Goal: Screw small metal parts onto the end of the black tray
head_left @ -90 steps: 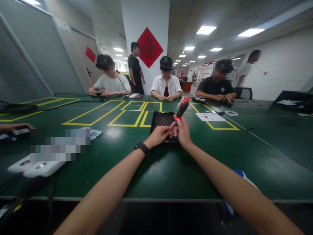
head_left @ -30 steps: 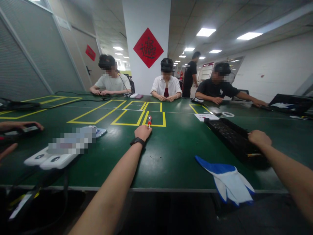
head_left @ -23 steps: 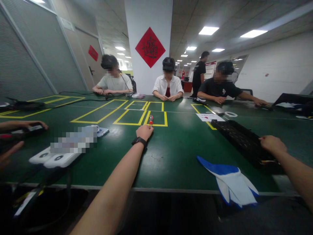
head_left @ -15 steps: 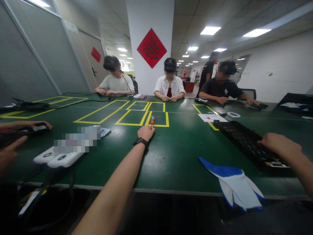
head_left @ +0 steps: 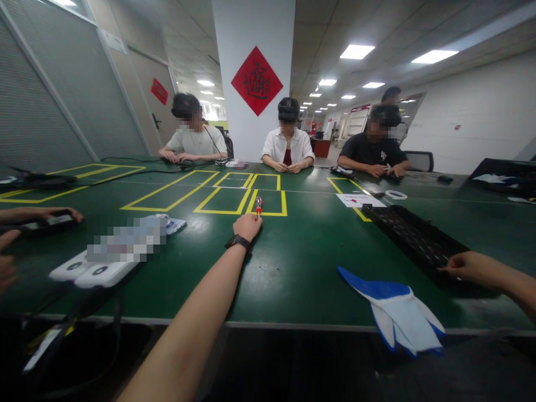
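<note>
Stretched out over the green table [head_left: 301, 296], my left hand [head_left: 247, 226] is closed round the shaft end of a screwdriver [head_left: 258, 205]. Its red-and-clear handle points away from me, by a yellow taped rectangle. At the right, my right hand [head_left: 471, 267] reaches to the near end of a long black tray [head_left: 408, 231] with many small compartments. Thumb and fingers are pinched together there; what they grip, if anything, is too small to make out. Closer to me, a blue-and-white work glove [head_left: 393, 307] hangs over the table's front edge.
White devices with cables [head_left: 103, 273] lie at the left, near another person's hand [head_left: 62, 215]. Yellow tape outlines [head_left: 167, 192] mark the table. A paper sheet [head_left: 360, 200] and a white tape roll [head_left: 396, 195] lie beyond the tray. Several people sit opposite.
My right hand has shifted left and down to the tray's near end, its fingers now pinched. The left hand keeps the screwdriver. Across the table, a seated person's hands have come together.
</note>
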Available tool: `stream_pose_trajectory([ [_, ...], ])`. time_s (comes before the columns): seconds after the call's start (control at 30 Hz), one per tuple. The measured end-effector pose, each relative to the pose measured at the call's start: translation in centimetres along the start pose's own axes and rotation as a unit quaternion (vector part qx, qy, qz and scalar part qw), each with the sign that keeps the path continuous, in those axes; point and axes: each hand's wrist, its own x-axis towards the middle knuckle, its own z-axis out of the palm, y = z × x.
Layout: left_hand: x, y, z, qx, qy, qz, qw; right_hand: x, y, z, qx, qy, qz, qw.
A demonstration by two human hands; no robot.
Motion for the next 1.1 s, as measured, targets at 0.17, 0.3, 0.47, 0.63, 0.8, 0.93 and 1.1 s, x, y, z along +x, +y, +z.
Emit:
stream_pose_trajectory([
  [0.17,0.1,0.0,0.1,0.000,0.004,0.001,1.000,1.2,1.1,0.0,-0.024,-0.110,-0.031,0.993],
  [0.3,0.0,0.0,0.1,0.011,0.002,-0.002,1.000,3.0,2.8,0.1,-0.055,-0.261,-0.013,0.964],
  [0.47,0.1,0.0,0.2,0.007,0.002,0.000,1.000,4.3,3.9,0.3,-0.075,-0.312,0.009,0.947],
  [0.63,0.2,-0.1,0.3,0.004,0.006,-0.001,1.000,4.4,3.4,0.2,-0.088,-0.317,0.021,0.944],
  [0.8,0.1,-0.1,0.2,0.003,0.001,-0.003,1.000,4.5,2.4,0.0,-0.103,-0.321,0.014,0.941],
  [0.93,0.2,-0.1,0.3,0.007,0.007,-0.001,1.000,4.3,1.7,-0.5,-0.074,-0.331,0.037,0.940],
  [1.1,0.3,-0.2,0.4,0.004,0.007,-0.002,1.000,4.0,1.6,-1.0,-0.060,-0.349,0.050,0.934],
])
